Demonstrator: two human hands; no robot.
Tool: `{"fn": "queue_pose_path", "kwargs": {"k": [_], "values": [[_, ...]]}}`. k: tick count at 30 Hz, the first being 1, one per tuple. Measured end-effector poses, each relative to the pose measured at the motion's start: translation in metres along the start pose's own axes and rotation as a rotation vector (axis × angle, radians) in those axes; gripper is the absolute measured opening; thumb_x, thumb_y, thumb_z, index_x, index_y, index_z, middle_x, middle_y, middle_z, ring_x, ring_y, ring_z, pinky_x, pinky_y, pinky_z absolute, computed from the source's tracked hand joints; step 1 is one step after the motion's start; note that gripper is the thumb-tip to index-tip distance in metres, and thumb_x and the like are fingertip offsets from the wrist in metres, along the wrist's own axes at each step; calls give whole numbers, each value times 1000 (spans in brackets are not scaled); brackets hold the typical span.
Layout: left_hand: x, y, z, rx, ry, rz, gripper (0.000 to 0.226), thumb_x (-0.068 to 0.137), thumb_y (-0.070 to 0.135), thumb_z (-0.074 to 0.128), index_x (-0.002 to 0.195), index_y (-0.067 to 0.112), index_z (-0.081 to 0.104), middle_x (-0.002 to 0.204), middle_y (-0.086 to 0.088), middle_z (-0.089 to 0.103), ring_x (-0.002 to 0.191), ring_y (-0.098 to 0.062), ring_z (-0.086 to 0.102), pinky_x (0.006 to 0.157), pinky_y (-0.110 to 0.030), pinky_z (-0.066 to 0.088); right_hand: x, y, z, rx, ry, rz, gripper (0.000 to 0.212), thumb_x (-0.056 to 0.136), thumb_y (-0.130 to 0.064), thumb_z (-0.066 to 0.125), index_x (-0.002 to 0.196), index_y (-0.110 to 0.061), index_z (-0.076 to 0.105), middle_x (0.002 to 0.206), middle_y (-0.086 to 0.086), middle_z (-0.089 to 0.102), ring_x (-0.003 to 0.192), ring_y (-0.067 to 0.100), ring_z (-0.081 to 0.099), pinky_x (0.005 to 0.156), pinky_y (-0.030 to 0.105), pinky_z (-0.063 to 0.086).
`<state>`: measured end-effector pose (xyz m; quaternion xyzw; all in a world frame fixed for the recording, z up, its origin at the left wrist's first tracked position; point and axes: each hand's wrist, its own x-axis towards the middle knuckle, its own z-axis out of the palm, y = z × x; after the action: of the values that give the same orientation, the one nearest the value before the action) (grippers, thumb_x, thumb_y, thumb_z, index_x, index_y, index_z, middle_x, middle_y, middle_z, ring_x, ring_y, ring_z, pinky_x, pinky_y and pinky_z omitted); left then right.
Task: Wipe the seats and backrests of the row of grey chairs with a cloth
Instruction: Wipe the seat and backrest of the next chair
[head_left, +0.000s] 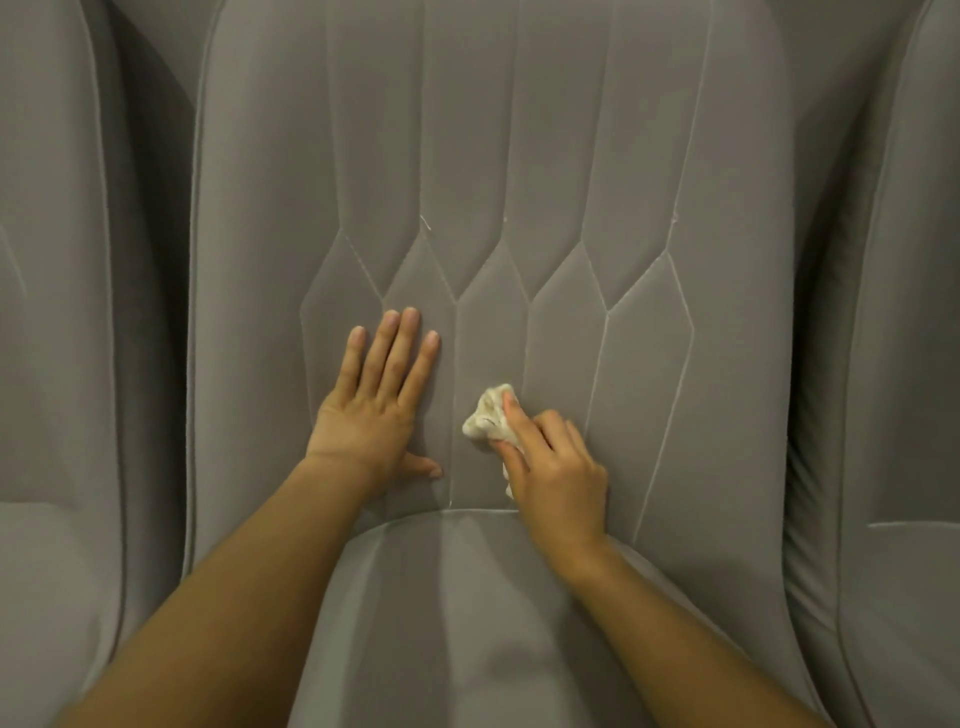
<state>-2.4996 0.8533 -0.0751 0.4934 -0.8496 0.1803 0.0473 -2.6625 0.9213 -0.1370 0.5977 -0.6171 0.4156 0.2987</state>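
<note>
While I watch from the head view, the right hand (558, 480) pinches a crumpled white cloth (488, 418) between thumb and forefinger, other fingers curled, and presses it against the lower middle of the backrest (519, 156), just above the seam (483, 512) where it meets the seat (467, 623). Left hand (371, 410) lies flat on the backrest just beside the cloth, fingers straight and close together, thumb out, holding nothing. Step in hand, I judge: wiping the low section of this backrest. Next move calls for strokes across the stitched panels (561, 332) with the cloth kept bunched, then down onto the seat, then on to the chair on the left (52, 364) or the chair on the right (909, 364). Cannot tell which chairs are done.
</note>
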Motion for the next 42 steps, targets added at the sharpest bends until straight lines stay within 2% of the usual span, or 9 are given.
{"fn": "queue_pose_path", "kwargs": {"k": [7, 12, 15, 19, 22, 25, 29, 35, 42], "values": [[2, -1, 3, 0, 24, 10, 139, 71, 80, 51, 113, 7, -60, 118, -15, -66, 107, -29, -64, 87, -44, -46, 72, -4, -13, 67, 267, 190, 43, 78, -22, 72, 116, -4, 63, 87, 15, 62, 68, 30, 63, 51, 29, 50], [3, -2, 7, 15, 60, 17, 141, 68, 81, 52, 116, 6, -58, 119, -16, -65, 109, -29, -63, 91, -44, -44, -4, -11, 19, -148, -92, 29, 71, 49, -18, 91, 112, -1, 63, 77, 13, 60, 63, 28, 59, 46, 29, 50], [3, -2, 6, 10, 41, 15, 141, 68, 81, 51, 116, 6, -58, 119, -17, -65, 109, -30, -62, 90, -45, -44, -22, -8, 21, -130, -205, 25, 58, 56, -20, 88, 106, -3, 65, 76, 10, 60, 63, 25, 61, 42, 28, 48], [1, 0, 2, 1, 7, 2, 141, 68, 82, 49, 113, 4, -59, 117, -19, -65, 106, -31, -63, 86, -45, -46, -9, -6, -6, 92, -420, 98, 46, 82, -19, 66, 125, -7, 52, 102, 12, 56, 93, 33, 59, 65, 39, 51], [1, -1, 2, -17, 31, 4, 139, 69, 81, 49, 116, 4, -57, 120, -19, -64, 108, -32, -62, 87, -46, -45, 39, -9, -40, 192, -83, 81, 40, 89, -27, 52, 120, -3, 60, 94, 20, 62, 73, 37, 63, 51, 40, 53], [0, 3, -3, -22, 135, 32, 135, 69, 79, 52, 128, 6, -47, 132, -16, -55, 122, -29, -52, 95, -49, -40, 111, 5, -56, 90, 174, 103, 42, 87, -21, 58, 126, -5, 55, 101, 20, 59, 80, 36, 61, 59, 39, 51], [11, 7, -18, 26, 236, 89, 134, 66, 76, 58, 136, 11, -36, 141, -11, -42, 131, -28, -40, 101, -52, -33, 110, 18, -42, -182, -2, 123, 51, 89, -17, 59, 137, -10, 44, 105, 15, 57, 88, 30, 56, 68, 37, 47], [31, 7, -42, 67, 246, 90, 138, 67, 79, 54, 127, 9, -49, 133, -8, -54, 126, -27, -46, 95, -52, -37, 41, 23, -35, -64, -135, 5, 66, 61, -9, 85, 121, -2, 59, 79, 13, 60, 62, 28, 57, 45, 32, 49], [61, 12, -95, -72, 329, 88, 143, 61, 77, 62, 134, 8, -39, 151, -10, -36, 139, -28, -32, 104, -52, -25, 148, 28, -78, -21, 180, 105, 44, 91, -20, 52, 134, -11, 47, 102, 22, 52, 87, 37, 52, 64, 37, 44]]}}
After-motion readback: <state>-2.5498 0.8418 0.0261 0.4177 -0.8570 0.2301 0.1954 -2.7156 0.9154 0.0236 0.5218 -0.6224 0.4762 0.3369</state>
